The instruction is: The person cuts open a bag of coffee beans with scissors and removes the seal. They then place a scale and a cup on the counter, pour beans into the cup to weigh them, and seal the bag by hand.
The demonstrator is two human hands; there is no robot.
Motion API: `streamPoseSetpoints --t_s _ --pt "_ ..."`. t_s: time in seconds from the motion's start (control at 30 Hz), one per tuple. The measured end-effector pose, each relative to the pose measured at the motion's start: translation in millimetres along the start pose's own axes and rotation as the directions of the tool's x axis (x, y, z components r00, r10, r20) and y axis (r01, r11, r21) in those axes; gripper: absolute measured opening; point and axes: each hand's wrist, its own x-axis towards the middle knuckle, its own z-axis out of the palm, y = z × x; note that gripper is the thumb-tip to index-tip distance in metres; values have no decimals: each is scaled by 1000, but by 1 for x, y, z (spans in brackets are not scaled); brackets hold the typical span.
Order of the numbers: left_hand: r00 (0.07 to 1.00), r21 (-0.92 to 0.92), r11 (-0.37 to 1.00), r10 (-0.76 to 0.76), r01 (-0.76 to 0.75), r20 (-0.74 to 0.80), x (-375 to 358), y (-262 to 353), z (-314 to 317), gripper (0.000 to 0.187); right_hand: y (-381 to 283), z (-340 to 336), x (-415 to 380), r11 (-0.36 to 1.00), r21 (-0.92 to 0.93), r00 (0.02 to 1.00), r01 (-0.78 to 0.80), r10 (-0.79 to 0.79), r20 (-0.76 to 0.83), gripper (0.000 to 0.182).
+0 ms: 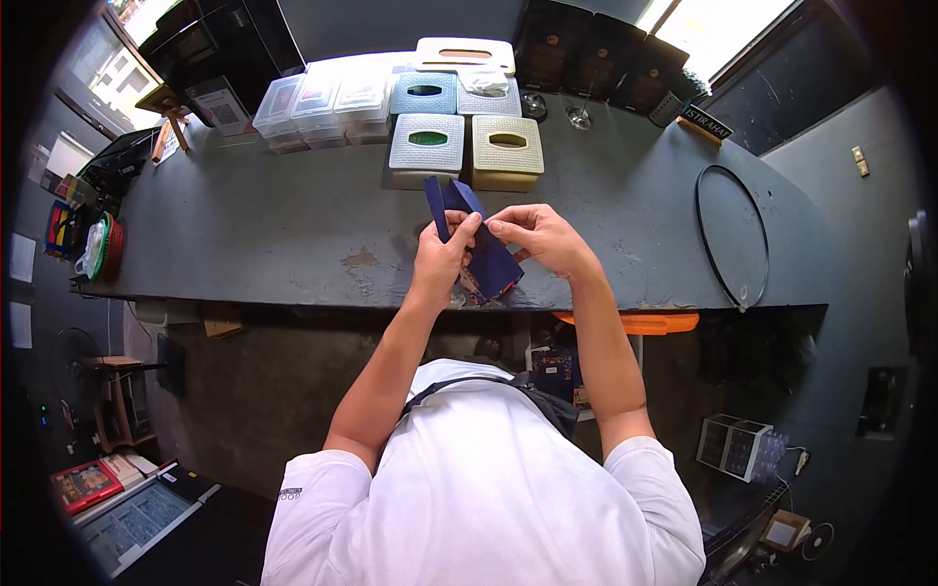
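Note:
A dark blue folded piece (496,256), fabric or paper, with a patterned lower edge is held up over the front part of the grey counter. My left hand (447,252) grips it on its left side, the thumb pressed on top and the fingers curled behind. At its upper right edge, my right hand (545,237) pinches it between thumb and index finger. Two tissue boxes, one pale grey-blue (427,156) and one cream (507,161), stand just beyond the blue piece.
Behind are a blue tissue box (424,94), clear plastic containers (337,98) and a small sign (705,121). A black hoop (700,210) lies on the counter (264,225) at right. A red-green basket (109,246) is at far left. Something orange (655,323) shows under the front edge.

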Motion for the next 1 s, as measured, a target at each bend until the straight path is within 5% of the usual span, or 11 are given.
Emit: streamPoseSetpoints --t_s 0.8,0.93,1.0 --pt "999 1 999 36 -36 26 1 -5 -2 22 13 -4 7 989 148 997 -22 10 79 24" --pt "1000 -19 1000 15 -15 7 1 -4 0 15 12 -1 5 996 90 1000 8 -10 23 23" --pt "998 129 989 68 -66 -10 0 -3 1 12 10 1 3 998 -7 997 64 -65 -41 25"
